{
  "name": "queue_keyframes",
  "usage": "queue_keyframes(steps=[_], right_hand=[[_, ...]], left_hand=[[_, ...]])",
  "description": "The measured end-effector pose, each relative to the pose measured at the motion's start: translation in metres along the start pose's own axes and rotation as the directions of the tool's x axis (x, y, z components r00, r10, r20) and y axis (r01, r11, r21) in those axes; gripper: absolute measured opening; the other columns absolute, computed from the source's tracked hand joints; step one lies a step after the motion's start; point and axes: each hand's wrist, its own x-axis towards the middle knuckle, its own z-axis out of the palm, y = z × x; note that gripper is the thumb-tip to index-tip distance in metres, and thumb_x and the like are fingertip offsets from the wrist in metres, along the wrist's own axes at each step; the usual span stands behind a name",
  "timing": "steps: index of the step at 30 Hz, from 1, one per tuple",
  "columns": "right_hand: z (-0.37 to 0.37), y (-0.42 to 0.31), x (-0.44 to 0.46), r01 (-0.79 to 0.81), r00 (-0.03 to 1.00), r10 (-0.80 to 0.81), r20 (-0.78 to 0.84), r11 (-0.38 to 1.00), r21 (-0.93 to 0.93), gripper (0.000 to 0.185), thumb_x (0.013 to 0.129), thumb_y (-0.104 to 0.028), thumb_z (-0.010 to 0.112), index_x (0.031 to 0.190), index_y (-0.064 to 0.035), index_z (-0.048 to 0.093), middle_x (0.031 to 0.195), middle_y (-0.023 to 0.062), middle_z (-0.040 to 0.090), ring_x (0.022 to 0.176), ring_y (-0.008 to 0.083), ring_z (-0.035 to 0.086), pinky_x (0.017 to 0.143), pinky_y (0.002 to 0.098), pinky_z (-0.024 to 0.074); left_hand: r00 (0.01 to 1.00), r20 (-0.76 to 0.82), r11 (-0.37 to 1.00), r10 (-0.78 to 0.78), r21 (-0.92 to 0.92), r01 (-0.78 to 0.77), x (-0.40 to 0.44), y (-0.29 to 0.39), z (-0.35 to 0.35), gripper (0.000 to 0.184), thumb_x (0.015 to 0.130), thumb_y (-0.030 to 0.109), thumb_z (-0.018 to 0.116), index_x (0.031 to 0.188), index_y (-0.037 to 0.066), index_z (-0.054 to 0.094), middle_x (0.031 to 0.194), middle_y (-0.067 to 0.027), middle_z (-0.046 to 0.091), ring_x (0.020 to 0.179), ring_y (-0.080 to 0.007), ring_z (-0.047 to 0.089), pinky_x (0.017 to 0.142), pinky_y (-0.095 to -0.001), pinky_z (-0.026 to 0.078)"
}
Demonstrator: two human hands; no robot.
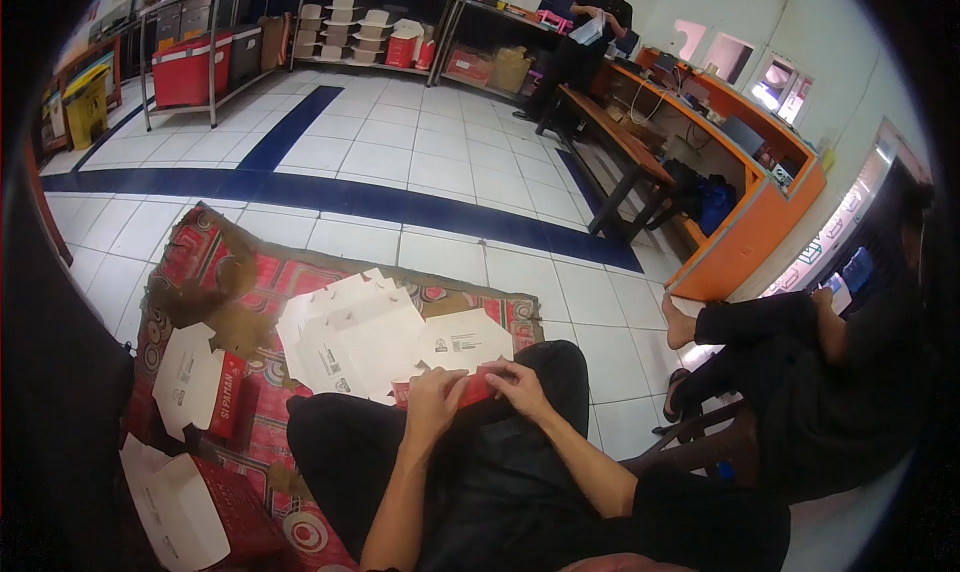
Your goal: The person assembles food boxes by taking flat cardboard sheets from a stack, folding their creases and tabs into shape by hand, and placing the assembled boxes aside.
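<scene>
Above my lap, a red and white cardboard food box (468,332) is partly folded, its white lid flap standing away from me. The fingers of my left hand (436,397) are closed on the red wall at the near left. My right hand (518,388) pinches the same red side a little farther right. Just beyond, flat white box blanks (350,337) lie stacked on the patterned mat (285,282). To my left stand a folded box (190,382) with red sides and its lid up, and another open box (185,512) nearer me.
A person in dark clothes sits on a chair (690,447) at right, one bare foot raised. Another person (590,37) stands at the back holding white sheets. An orange counter (765,212) and wooden bench (625,137) line the right. Stacked boxes (340,32) fill a rear shelf.
</scene>
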Motion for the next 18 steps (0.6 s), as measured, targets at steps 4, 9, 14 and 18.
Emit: queue_keyframes(steps=[4,9,14,18], right_hand=[[0.002,0.013,-0.003,0.095,0.995,-0.089,0.035,0.965,-0.245,0.029,0.103,-0.011,0.08,0.129,-0.0011,0.076,0.105,0.0003,0.075,0.091,0.0083,0.069,0.075,0.0244,0.0566],[0.011,0.011,-0.007,-0.028,0.987,0.017,-0.163,0.997,-0.069,0.029,0.101,-0.015,0.082,0.125,-0.0002,0.077,0.116,0.0083,0.076,0.086,0.0113,0.072,0.067,0.029,0.0584],[0.023,0.013,-0.006,0.015,0.96,-0.056,-0.276,0.989,-0.15,0.03,0.099,-0.014,0.084,0.124,0.0007,0.076,0.112,0.0082,0.075,0.08,0.0114,0.072,0.066,0.0279,0.0575],[0.015,0.018,-0.006,0.07,0.982,-0.091,-0.164,0.989,-0.132,0.03,0.098,-0.013,0.084,0.125,-0.0017,0.078,0.112,0.0083,0.076,0.088,0.0104,0.072,0.075,0.027,0.0574]], left_hand=[[0.998,0.059,0.995,0.035,0.091,-0.04,-0.003,0.0,0.0,0.016,0.099,0.021,0.077,0.107,0.008,0.084,0.094,-0.0129,0.078,0.092,-0.0351,0.072,0.082,-0.0492,0.05],[1.0,0.023,0.996,0.016,0.084,-0.018,-0.002,0.003,-0.003,0.017,0.099,0.021,0.077,0.107,0.008,0.084,0.094,-0.013,0.078,0.09,-0.0351,0.073,0.081,-0.0494,0.051],[1.0,0.016,0.995,0.02,0.101,-0.021,0.0,0.007,-0.007,0.017,0.099,0.021,0.077,0.107,0.008,0.084,0.095,-0.0131,0.078,0.089,-0.0349,0.073,0.081,-0.0497,0.051],[1.0,0.029,0.988,-0.002,0.155,-0.003,-0.002,0.006,-0.007,0.017,0.099,0.022,0.077,0.107,0.008,0.084,0.094,-0.013,0.078,0.09,-0.0341,0.073,0.082,-0.049,0.051]])
